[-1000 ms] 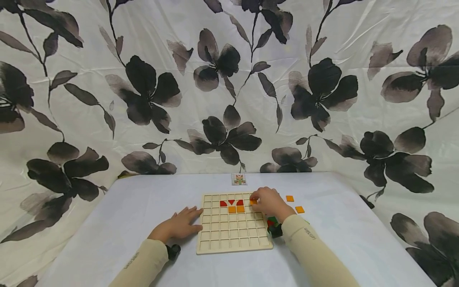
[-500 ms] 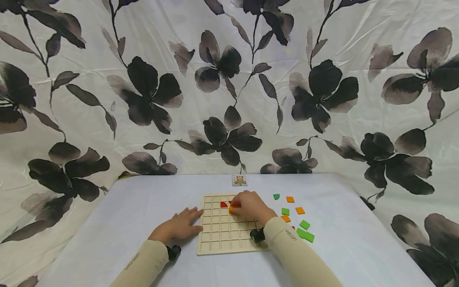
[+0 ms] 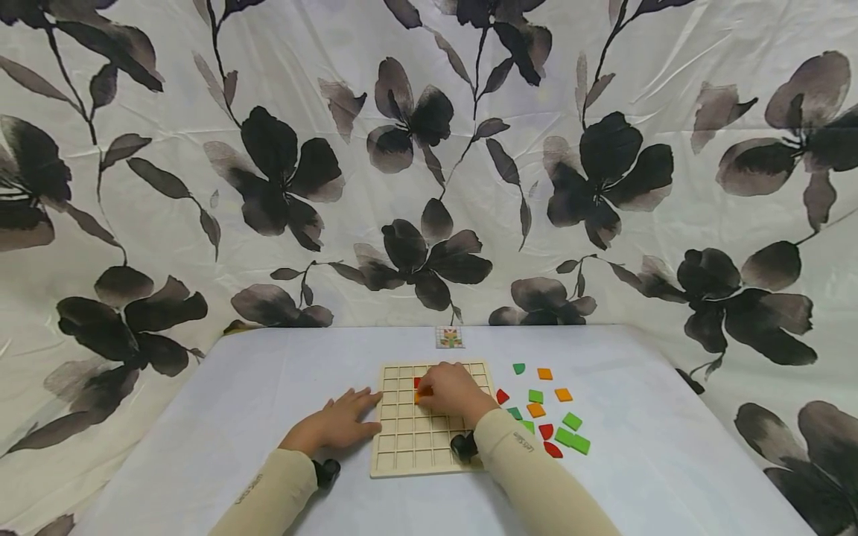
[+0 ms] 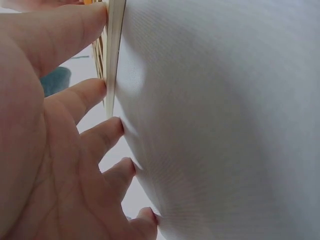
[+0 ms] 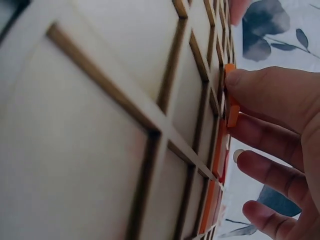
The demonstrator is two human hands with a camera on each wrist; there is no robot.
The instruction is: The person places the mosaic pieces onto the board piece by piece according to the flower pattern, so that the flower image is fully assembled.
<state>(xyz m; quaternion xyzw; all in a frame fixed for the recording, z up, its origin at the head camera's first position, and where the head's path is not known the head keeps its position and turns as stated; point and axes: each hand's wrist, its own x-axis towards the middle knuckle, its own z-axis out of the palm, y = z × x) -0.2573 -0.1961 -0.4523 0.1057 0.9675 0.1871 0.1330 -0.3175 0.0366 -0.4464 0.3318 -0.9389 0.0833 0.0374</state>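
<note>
A square wooden grid board [image 3: 402, 447] lies on the table. Over its upper part, my right hand [image 3: 456, 388] pinches a thin orange square tile [image 5: 233, 107] between thumb and index finger. The tile stands tilted at the cells, to the left of the orange tiles [image 5: 206, 210] set in the grid. One red piece [image 3: 417, 382] shows just above the fingertips; the hand hides the other set pieces in the head view. My left hand [image 3: 335, 423] lies spread at the board's left side, thumb and index fingertip [image 4: 97, 90] touching the edge, other fingertips on the tablecloth.
Loose pieces lie right of the board: green squares [image 3: 535, 396], orange squares [image 3: 544, 374], red petal-shaped pieces [image 3: 553, 450] and a dark green piece [image 3: 519, 368]. A small pattern card [image 3: 450, 337] lies behind the board. A floral cloth [image 3: 429, 149] hangs behind the table.
My right hand has carried the orange tile leftward from the board's upper right to beside the set orange tiles. Loose pieces behind that arm have come into view. The left hand stays put.
</note>
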